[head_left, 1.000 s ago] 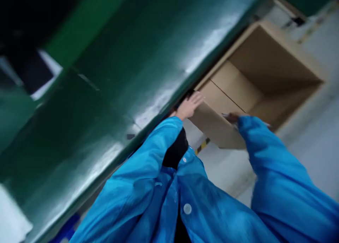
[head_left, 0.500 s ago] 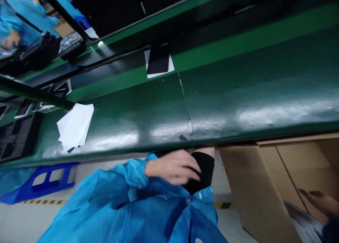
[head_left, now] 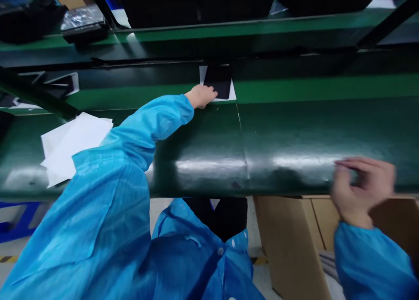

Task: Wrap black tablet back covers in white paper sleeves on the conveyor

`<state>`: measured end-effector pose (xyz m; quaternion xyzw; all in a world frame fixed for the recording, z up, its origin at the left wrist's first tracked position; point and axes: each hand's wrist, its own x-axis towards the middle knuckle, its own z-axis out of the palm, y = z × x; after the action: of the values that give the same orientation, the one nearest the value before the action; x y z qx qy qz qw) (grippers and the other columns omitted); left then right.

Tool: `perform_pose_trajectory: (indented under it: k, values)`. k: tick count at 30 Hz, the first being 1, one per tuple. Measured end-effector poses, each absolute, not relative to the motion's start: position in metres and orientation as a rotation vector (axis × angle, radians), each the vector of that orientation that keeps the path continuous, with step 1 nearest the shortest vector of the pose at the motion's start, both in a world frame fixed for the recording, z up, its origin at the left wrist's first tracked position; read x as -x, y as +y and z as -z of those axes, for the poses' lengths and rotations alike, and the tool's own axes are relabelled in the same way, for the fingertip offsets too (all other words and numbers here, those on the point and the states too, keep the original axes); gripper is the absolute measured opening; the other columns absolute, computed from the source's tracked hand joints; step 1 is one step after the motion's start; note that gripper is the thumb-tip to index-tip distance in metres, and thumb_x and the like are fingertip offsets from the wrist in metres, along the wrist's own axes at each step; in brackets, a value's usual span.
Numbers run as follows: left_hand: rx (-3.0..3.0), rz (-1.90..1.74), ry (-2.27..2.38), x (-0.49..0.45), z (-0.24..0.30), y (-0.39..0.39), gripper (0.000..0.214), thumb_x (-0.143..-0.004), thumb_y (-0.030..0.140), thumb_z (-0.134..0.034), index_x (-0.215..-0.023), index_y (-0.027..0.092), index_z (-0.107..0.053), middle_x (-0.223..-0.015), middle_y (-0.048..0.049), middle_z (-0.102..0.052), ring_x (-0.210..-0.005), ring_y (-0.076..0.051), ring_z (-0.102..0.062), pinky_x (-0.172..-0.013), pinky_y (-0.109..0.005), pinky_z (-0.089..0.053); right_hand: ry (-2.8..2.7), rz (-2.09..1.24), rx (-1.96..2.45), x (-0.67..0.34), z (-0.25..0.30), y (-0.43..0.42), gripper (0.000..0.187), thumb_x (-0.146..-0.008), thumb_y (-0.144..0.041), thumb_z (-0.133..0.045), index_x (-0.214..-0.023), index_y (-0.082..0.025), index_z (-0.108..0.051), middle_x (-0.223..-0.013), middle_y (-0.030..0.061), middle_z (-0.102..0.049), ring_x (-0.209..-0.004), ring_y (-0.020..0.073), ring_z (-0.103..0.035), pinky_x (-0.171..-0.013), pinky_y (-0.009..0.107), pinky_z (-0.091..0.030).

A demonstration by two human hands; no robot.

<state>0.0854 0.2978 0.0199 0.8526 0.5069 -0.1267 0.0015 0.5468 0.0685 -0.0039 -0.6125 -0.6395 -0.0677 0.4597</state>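
Observation:
My left hand (head_left: 201,96) reaches over the green bench to a thin black rectangular panel (head_left: 220,83). Its fingers lie at the panel's lower left edge, touching it or just over it; the fingertips are too small to tell more. Under the panel is a white sheet (head_left: 231,93), its corners sticking out. My right hand (head_left: 363,189), somewhat blurred, hovers at the front edge of the bench on the right. Its fingers curl in towards the thumb, and nothing shows between them.
White sheets (head_left: 77,143) lie loosely stacked at left, partly behind my sleeve. An open cardboard box (head_left: 288,247) stands below the bench at right. Dark panels (head_left: 59,87) lie at the far left near a slanting post (head_left: 42,97). A blue stool (head_left: 19,221) is at lower left.
My left hand has gone from my lap up to the black panel. My right hand has risen out of the cardboard box to the bench edge. The view has turned and levelled.

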Motion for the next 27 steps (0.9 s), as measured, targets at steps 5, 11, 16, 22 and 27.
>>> perform_pose_trajectory:
  k: [5, 11, 16, 22, 27]
  values:
    - [-2.731, 0.204, 1.495, -0.113, 0.0, 0.324, 0.041, -0.085, 0.002, -0.069, -0.125, 0.01, -0.076, -0.123, -0.0173, -0.072, -0.132, -0.041, -0.063, -0.115, -0.052, -0.045, -1.783, -0.566, 1.234, -0.406, 0.017, 0.128, 0.011, -0.087, -0.039, -0.069, -0.088, -0.028, -0.069, -0.092, 0.0081, -0.073, -0.083, 0.0262, -0.073, -0.071, 0.044, -0.061]
    - [-2.674, -0.618, 1.635, -0.089, 0.022, 0.284, 0.037, -0.098, 0.005, -0.048, -0.127, 0.011, -0.07, -0.129, -0.0196, -0.068, -0.132, -0.038, -0.061, -0.112, -0.054, -0.044, -1.286, -1.216, 1.236, -0.288, 0.034, 0.176, 0.03, -0.087, -0.05, -0.074, -0.098, -0.027, -0.058, -0.093, 0.0018, -0.072, -0.071, 0.0166, -0.07, -0.059, 0.03, -0.06]
    - [-2.665, -0.895, 1.434, -0.095, 0.029, 0.234, 0.025, -0.11, 0.023, -0.046, -0.121, 0.018, -0.068, -0.12, -0.0137, -0.069, -0.124, -0.034, -0.064, -0.11, -0.055, -0.045, -0.994, -1.58, 1.01, -0.266, 0.023, 0.194, 0.056, -0.076, -0.067, -0.085, -0.104, -0.031, -0.053, -0.1, -0.0031, -0.075, -0.071, 0.0148, -0.073, -0.062, 0.03, -0.065]
    - [-2.85, -0.987, 1.048, -0.103, 0.011, 0.191, 0.023, -0.107, 0.03, -0.053, -0.107, 0.023, -0.075, -0.098, -0.0111, -0.078, -0.085, -0.027, -0.068, -0.082, -0.043, -0.051, -0.815, -1.613, 1.092, -0.264, -0.003, 0.185, 0.057, -0.073, -0.072, -0.086, -0.079, -0.027, -0.052, -0.063, -0.0033, -0.066, -0.059, 0.0147, -0.065, -0.045, 0.023, -0.053]
    - [-2.733, -1.381, 1.031, -0.099, 0.022, 0.217, 0.003, -0.084, 0.026, -0.069, -0.084, 0.029, -0.069, -0.091, -0.0057, -0.08, -0.086, -0.033, -0.072, -0.086, -0.052, -0.05, -0.704, -1.826, 1.051, -0.278, -0.001, 0.218, 0.065, -0.052, -0.079, -0.083, -0.071, -0.025, -0.052, -0.052, -0.0109, -0.062, -0.054, 0.0136, -0.063, -0.038, 0.021, -0.052]
